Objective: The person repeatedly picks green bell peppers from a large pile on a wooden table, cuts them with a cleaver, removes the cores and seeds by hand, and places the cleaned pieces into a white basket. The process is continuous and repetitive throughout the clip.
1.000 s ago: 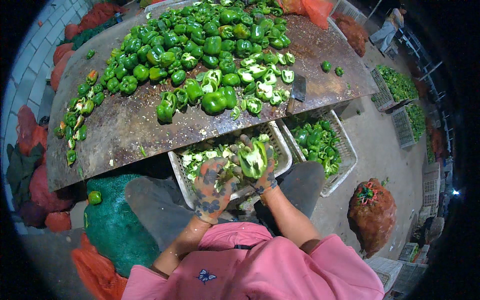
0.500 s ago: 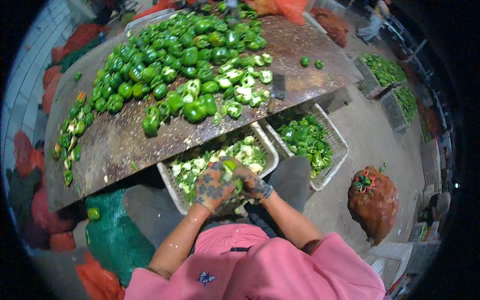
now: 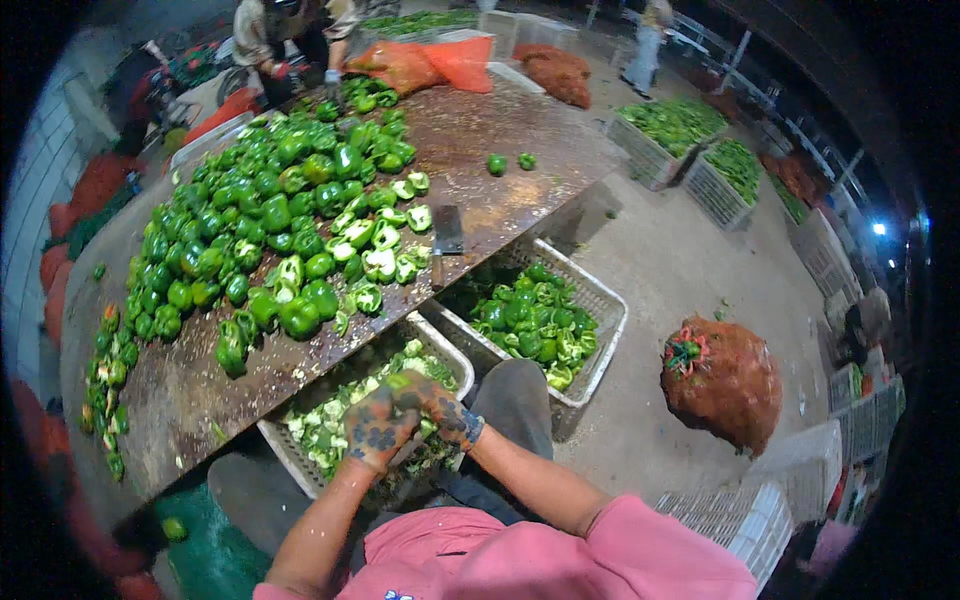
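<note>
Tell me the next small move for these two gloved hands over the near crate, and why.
Probably part the hands and let the scraps drop. The left hand and right hand are pressed together right above the near crate, which holds pale pepper trimmings, so anything released should land inside. What they grip is hidden. More whole peppers wait on the table edge close by.

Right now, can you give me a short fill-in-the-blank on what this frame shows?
1. Both gloved hands, left hand and right hand, meet above a white ____ of pepper scraps.
2. The peppers piled on the table are ____ in colour.
3. The cleaver lies flat on the ____.
4. The tied sack stands on the ____.

Missing words: crate; green; table; floor
</note>
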Demonstrator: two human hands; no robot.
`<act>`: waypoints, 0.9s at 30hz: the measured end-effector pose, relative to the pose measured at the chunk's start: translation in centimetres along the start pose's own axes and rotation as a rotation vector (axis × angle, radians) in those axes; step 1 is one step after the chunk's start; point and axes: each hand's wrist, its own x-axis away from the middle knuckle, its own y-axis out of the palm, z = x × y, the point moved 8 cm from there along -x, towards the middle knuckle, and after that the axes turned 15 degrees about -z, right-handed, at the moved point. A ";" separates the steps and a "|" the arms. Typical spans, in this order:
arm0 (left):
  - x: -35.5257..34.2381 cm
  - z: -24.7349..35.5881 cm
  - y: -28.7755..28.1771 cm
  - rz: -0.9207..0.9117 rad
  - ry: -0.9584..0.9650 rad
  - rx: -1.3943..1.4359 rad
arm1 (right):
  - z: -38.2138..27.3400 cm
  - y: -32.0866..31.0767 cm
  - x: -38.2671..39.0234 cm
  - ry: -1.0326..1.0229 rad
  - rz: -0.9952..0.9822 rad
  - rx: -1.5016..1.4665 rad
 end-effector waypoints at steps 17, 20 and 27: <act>-6.7 -0.1 5.5 0.177 -0.352 0.028 | -4.6 -8.6 1.8 0.377 0.513 0.424; -7.0 -5.7 6.0 -0.281 -0.526 0.033 | -5.9 -12.7 3.2 0.297 0.534 0.912; -16.5 -11.7 1.9 -0.352 -0.238 -0.513 | -6.4 -17.5 -3.0 0.478 0.518 0.955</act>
